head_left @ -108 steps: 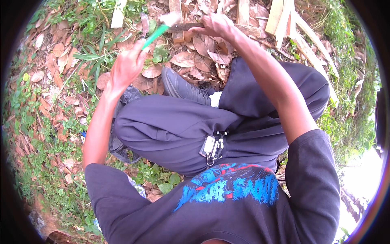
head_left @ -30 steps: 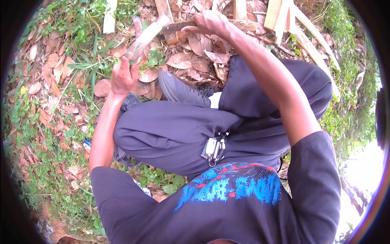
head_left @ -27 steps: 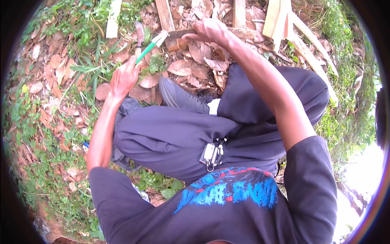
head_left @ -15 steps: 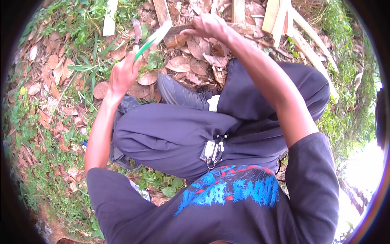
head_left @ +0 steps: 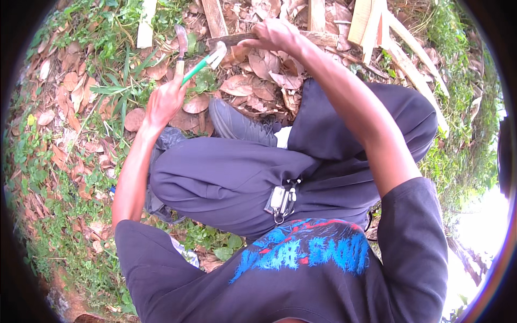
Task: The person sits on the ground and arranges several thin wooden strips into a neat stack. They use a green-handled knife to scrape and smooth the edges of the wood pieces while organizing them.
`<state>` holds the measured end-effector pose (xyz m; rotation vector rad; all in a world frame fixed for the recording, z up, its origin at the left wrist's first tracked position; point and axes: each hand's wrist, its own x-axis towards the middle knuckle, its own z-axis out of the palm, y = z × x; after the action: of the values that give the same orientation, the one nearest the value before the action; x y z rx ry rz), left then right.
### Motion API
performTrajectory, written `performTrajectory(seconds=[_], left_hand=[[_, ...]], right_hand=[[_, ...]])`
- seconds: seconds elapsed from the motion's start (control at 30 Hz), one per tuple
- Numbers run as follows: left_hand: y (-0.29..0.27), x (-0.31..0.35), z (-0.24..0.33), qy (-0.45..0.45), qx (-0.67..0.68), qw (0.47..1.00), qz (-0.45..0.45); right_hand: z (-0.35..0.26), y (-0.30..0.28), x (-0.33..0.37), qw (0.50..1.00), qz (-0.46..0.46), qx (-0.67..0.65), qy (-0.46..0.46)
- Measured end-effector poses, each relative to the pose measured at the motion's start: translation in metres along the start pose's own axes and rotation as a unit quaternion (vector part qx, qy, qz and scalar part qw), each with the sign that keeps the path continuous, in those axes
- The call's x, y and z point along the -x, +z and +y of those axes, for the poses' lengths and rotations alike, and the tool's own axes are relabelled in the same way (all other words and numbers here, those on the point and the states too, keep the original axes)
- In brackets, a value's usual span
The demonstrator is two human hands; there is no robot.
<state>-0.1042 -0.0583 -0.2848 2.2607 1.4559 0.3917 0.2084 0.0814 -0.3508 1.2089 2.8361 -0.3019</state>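
My left hand (head_left: 164, 102) is closed around the green handle of a hammer (head_left: 195, 71). The hammer's pale head is tilted up, just on the near side of the left end of a dark wooden strip (head_left: 234, 39). My right hand (head_left: 277, 35) is wrapped over the middle of that strip, its thumb on the near side; whether its fingers also hold something small is hidden. Just beyond my left hand lies a knife (head_left: 181, 46) with a curved blade and a light wooden handle.
Two wooden slats (head_left: 215, 19) (head_left: 316, 16) reach the strip from beyond. More loose slats (head_left: 371, 24) lie at the far right, and one pale slat (head_left: 145, 24) at the far left. Dry leaves (head_left: 237, 85) and grass cover the ground. My shoe (head_left: 237, 121) and crossed legs are close by.
The hammer head has dropped back toward me, off the strip's left end, which now shows. My left hand has tilted slightly; my right hand stays on the strip.
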Motion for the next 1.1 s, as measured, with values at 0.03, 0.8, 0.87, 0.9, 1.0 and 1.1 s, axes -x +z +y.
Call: performTrajectory(seconds=[0.03, 0.8, 0.87, 0.9, 1.0, 1.1], left_hand=[[0.000, 0.000, 0.001, 0.028, -0.004, 0.999, 0.028], [0.000, -0.003, -0.003, 0.043, -0.009, 0.998, 0.039], [0.000, -0.002, -0.006, 0.034, 0.037, 0.997, 0.055], [0.000, -0.001, -0.007, -0.056, 0.038, 0.998, -0.018], [-0.004, -0.005, -0.015, -0.008, -0.045, 0.998, 0.045], [-0.003, -0.002, -0.015, 0.023, -0.005, 0.998, 0.051]], right_hand=[[0.000, -0.001, 0.002, 0.999, 0.033, -0.026, -0.005], [-0.001, 0.004, 0.001, 0.999, 0.040, -0.016, -0.001], [-0.001, 0.000, -0.001, 0.999, -0.005, -0.050, -0.002], [-0.002, 0.000, -0.002, 1.000, -0.011, 0.013, 0.000], [0.003, -0.002, -0.005, 1.000, 0.014, 0.005, -0.002], [-0.002, 0.000, -0.001, 0.999, 0.019, 0.034, -0.021]])
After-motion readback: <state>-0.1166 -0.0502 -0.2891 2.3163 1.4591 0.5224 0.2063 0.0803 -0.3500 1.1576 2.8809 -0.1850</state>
